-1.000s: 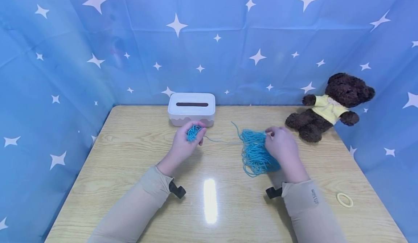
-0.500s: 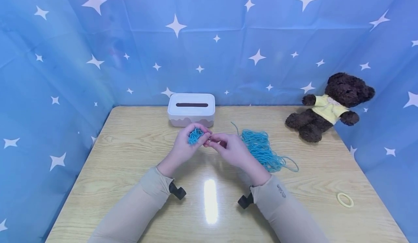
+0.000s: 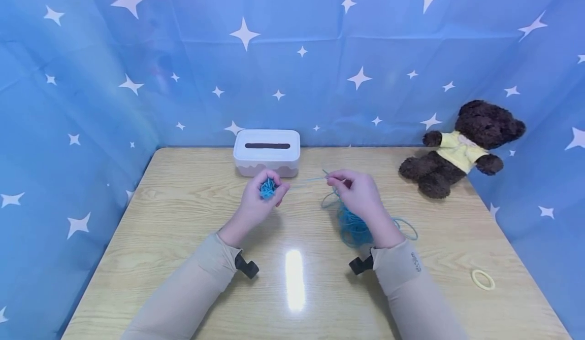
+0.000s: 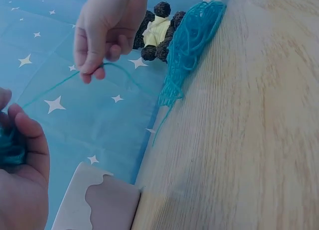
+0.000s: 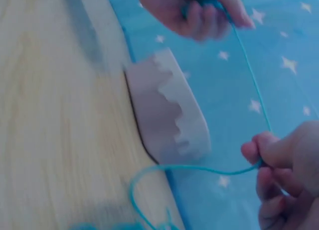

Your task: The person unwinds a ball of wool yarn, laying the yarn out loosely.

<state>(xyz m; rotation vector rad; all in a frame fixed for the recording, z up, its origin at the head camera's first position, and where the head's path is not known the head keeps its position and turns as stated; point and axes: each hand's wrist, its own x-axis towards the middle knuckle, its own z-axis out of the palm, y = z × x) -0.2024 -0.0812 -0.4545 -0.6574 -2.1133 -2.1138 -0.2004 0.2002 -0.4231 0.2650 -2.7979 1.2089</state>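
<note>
My left hand grips a small wad of blue yarn in front of the tissue box. Between thumb and fingers, my right hand pinches one strand of yarn, which runs taut across to the left hand. Past the right fingertips the strand droops in a loop, plain in the right wrist view, toward the loose yarn pile on the table. In the head view the right hand and forearm hide part of that pile.
A white and mauve tissue box stands at the table's back edge. The brown teddy bear in a yellow shirt leans at the back right. A pale yellow ring lies on the wooden table at the right.
My right hand went from the yarn pile to the left hand, then back right with a strand pinched, drawing it taut. The left hand stays nearly in place; the pile's right side has spread into loops.
</note>
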